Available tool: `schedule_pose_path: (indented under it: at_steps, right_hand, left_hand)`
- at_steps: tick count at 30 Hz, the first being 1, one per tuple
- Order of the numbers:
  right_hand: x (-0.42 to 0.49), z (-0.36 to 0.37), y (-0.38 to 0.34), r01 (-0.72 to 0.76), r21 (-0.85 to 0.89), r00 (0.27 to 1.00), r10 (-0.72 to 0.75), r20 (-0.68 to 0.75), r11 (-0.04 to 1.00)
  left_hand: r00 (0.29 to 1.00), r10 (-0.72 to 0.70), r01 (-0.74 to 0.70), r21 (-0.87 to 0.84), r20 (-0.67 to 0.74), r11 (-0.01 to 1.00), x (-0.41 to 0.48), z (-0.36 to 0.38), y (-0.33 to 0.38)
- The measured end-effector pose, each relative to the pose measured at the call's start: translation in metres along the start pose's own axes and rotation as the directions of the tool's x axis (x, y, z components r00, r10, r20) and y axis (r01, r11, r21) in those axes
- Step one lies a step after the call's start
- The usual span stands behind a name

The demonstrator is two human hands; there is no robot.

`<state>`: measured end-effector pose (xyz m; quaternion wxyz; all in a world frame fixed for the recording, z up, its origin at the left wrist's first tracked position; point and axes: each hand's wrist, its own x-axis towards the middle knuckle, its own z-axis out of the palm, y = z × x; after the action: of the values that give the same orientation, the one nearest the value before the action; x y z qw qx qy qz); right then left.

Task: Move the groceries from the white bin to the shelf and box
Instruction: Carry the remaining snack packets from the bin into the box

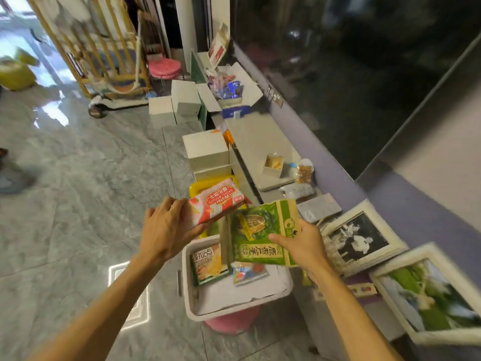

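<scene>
My left hand (162, 227) grips a pink pack of wafer biscuits (217, 201), held above the white bin (234, 306). My right hand (302, 243) holds a green and tan snack bag (260, 233) over the bin's right side. Inside the bin lie a green-edged biscuit packet (208, 264) and a small colourful packet (248, 273). Beyond the bin a yellow box (197, 186) sits on the floor, partly hidden by the wafer pack. The low shelf (255, 142) runs along the wall and carries a small open carton (273, 165) and a bag of nuts (305, 171).
Several white boxes (205, 149) stand on the floor by the shelf. Framed pictures (361, 238) lean against the purple wall at the right. A pink stool (234, 321) shows under the bin. An open box of packets (231, 87) stands at the shelf's far end.
</scene>
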<state>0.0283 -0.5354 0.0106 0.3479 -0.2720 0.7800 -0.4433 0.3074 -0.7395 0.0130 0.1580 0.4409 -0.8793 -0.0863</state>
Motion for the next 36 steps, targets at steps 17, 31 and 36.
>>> schedule_pose_path:
  at_steps: [17,31,36]
  right_hand:
    - [-0.183,-0.208,-0.233,0.270,0.123,0.869,-0.187,-0.459,0.955]
    - [-0.430,-0.290,-0.101,0.168,0.227,0.393,0.146,-0.908,0.959]
    - [-0.537,-0.316,-0.043,0.125,0.275,0.192,0.249,-0.949,0.953]
  left_hand:
    - [0.949,0.232,-0.271,-0.177,-0.211,0.946,0.055,-0.287,0.204]
    - [0.698,0.717,-0.654,-0.410,-0.003,0.635,-0.043,-0.229,0.408]
    - [0.505,0.863,-0.755,-0.472,0.025,0.455,-0.131,-0.212,0.504]
